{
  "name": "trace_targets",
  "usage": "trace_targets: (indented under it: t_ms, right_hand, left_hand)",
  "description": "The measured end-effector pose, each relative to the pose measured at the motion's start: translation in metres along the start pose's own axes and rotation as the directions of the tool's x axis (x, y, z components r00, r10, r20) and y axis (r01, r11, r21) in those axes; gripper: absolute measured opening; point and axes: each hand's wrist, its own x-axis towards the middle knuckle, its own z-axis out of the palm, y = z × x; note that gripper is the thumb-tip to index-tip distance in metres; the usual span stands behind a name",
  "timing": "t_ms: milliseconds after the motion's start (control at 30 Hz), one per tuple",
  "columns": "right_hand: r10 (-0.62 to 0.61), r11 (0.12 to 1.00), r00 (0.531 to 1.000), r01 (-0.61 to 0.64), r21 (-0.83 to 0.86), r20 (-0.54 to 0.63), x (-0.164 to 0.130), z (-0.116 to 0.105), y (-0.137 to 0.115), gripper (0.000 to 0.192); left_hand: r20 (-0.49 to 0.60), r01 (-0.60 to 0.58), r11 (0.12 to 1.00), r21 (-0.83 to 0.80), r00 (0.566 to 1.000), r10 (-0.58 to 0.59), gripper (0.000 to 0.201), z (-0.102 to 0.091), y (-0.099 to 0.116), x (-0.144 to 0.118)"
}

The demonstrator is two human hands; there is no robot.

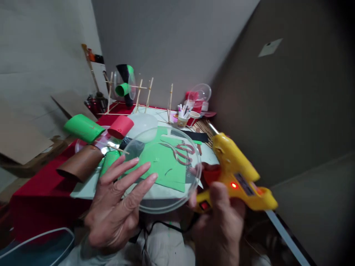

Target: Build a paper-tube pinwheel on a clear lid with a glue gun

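Two hands are engaged over one item: a clear plastic dish [166, 173], held up in front of the green paper sheet [166, 162], which serves as the reference here. The left hand [116, 207] is spread flat, fingers extended, supporting the dish from its near-left rim; nothing is clasped. The right hand [219, 221] is closed firmly round the handle of a yellow hot glue gun [235, 173], whose red indicator is lit and whose nozzle is directed up and away from the dish rim.

For sound work, the dish should be kept steady on the open palm and fingers kept off the rim section nearest the nozzle; glue is best laid in short beads.

Seen through the dish, red-handled scissors [183, 153] lie on the sheet. Left of the sheet, rolled paper tubes in green [83, 127], red [120, 126] and brown [80, 164] are crowded together. Beyond it stand a wooden stick frame [144, 96] and a cup of pens [183, 118]. A dark cord, possibly the gun's lead, trails below the dish and could snag.
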Motion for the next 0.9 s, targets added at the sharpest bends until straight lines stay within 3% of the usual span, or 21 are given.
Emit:
trace_targets:
  t_ms: [67, 167, 233, 300, 367, 433, 500, 600, 667, 767, 900]
  right_hand:
    - [0.047, 0.995, 0.998, -0.044, 0.092, -0.041, 0.011, 0.012, -0.003, 0.029]
    - [0.099, 0.971, 0.994, -0.084, 0.222, -0.055, 0.028, 0.024, -0.004, 0.030]
    - [0.095, 0.958, 0.994, -0.077, 0.276, -0.053, 0.042, 0.027, -0.002, 0.030]
    - [0.086, 0.945, 0.995, -0.068, 0.320, -0.041, 0.057, 0.029, 0.002, 0.031]
    - [0.079, 0.932, 0.996, -0.063, 0.358, -0.030, 0.071, 0.030, 0.006, 0.032]
    - [0.078, 0.920, 0.997, -0.065, 0.387, -0.017, 0.083, 0.032, 0.009, 0.032]
    - [0.077, 0.915, 0.997, -0.074, 0.398, 0.008, 0.091, 0.035, 0.011, 0.034]
    - [0.082, 0.919, 0.994, -0.104, 0.380, 0.074, 0.098, 0.040, 0.015, 0.036]
    - [0.073, 0.926, 0.990, -0.112, 0.360, 0.119, 0.104, 0.043, 0.019, 0.036]
    - [0.007, 0.938, 0.988, -0.060, 0.342, 0.154, 0.122, 0.042, 0.026, 0.036]
    - [-0.145, 0.950, 0.981, 0.101, 0.296, 0.129, 0.150, 0.033, 0.027, 0.030]
  left_hand:
    - [-0.001, 0.007, 0.999, -0.032, 1.000, -0.007, 0.028, 0.013, -0.004, 0.007]
    - [-0.122, -0.197, 0.979, 0.046, 0.972, 0.201, 0.029, 0.036, -0.002, 0.014]
    - [-0.160, -0.244, 0.965, 0.093, 0.953, 0.256, 0.036, 0.046, 0.003, 0.017]
    - [-0.174, -0.159, 0.987, 0.014, 0.972, 0.159, 0.039, 0.049, 0.008, 0.020]
    - [-0.226, -0.032, 0.973, -0.231, 0.974, -0.021, 0.041, 0.048, 0.014, 0.023]
    - [-0.221, 0.055, 0.854, -0.517, 0.956, -0.195, 0.039, 0.046, 0.020, 0.030]
    - [-0.127, 0.143, 0.724, -0.675, 0.944, -0.304, 0.043, 0.047, 0.026, 0.040]
    - [0.071, 0.321, 0.643, -0.695, 0.921, -0.384, 0.061, 0.054, 0.031, 0.060]
    - [0.133, 0.381, 0.611, -0.694, 0.902, -0.411, 0.058, 0.062, 0.029, 0.073]
    - [0.120, 0.373, 0.591, -0.715, 0.898, -0.423, 0.042, 0.071, 0.021, 0.087]
    - [0.022, 0.308, 0.629, -0.714, 0.908, -0.419, 0.043, 0.076, 0.012, 0.098]
